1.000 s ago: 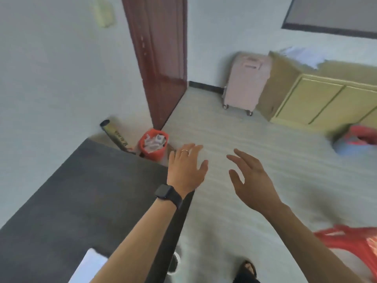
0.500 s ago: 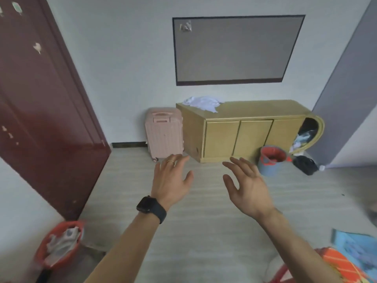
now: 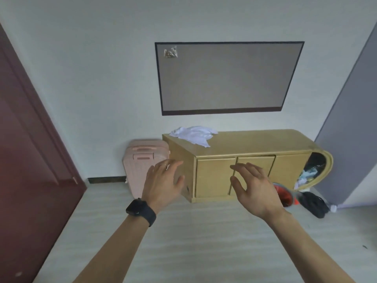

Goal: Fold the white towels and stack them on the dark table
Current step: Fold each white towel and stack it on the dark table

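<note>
Left hand (image 3: 163,183): raised in the air, fingers spread and relaxed, holding nothing; a dark watch (image 3: 140,211) sits on the wrist.
Right hand (image 3: 254,187): raised beside it, fingers loosely fanned, also holding nothing.
Step in hand: most likely fetching, with both hands aimed toward the pile and no fold begun.
Next move: calls for closing the gap to the cabinet (image 3: 255,144), then gripping a single towel by an edge.
White towels (image 3: 193,135): a crumpled, soft heap on the left end of the cabinet top, well apart from both hands.
Dark table: not in view.
</note>
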The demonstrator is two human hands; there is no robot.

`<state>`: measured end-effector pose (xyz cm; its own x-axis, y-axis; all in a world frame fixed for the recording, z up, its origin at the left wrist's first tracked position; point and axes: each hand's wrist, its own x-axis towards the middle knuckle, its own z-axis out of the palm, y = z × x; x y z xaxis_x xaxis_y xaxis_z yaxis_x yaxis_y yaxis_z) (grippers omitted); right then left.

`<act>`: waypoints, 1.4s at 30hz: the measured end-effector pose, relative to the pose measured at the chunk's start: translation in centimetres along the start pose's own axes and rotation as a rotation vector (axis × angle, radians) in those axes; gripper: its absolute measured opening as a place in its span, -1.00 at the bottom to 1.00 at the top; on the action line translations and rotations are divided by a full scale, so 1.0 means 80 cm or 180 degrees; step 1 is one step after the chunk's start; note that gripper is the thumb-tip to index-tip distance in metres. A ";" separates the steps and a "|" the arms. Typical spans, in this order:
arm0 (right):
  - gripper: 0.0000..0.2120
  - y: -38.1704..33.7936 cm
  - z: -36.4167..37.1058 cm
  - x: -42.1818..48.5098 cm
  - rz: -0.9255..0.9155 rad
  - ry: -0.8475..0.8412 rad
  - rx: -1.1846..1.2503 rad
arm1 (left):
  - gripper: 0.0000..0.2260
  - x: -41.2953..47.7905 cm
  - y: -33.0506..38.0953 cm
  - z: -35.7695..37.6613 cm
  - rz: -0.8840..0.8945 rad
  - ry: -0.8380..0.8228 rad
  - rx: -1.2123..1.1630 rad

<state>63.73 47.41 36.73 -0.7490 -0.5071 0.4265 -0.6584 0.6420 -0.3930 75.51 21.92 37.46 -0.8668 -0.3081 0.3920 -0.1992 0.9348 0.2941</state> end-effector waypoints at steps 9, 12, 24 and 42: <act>-0.61 0.124 0.071 0.234 0.0272 0.0169 -0.0092 | -0.64 0.284 -0.031 0.114 0.0162 -0.0266 0.0021; -0.60 0.183 0.099 0.302 0.0314 0.0162 -0.0126 | -0.69 0.365 -0.027 0.173 0.0185 -0.0370 -0.0064; -0.64 0.402 0.245 0.556 0.0379 -0.0559 0.0076 | -0.60 0.592 -0.043 0.410 -0.0897 -0.1281 -0.0330; -0.46 0.573 0.596 0.730 0.1224 -0.3301 -0.0404 | -0.64 0.775 -0.174 0.729 -0.1377 -0.3122 -0.0092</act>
<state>-13.77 19.80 4.82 -0.6400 -0.4586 -0.6165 -0.4009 0.8838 -0.2412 -2.09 0.12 6.80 -0.7163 -0.3236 -0.6182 -0.5778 0.7717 0.2656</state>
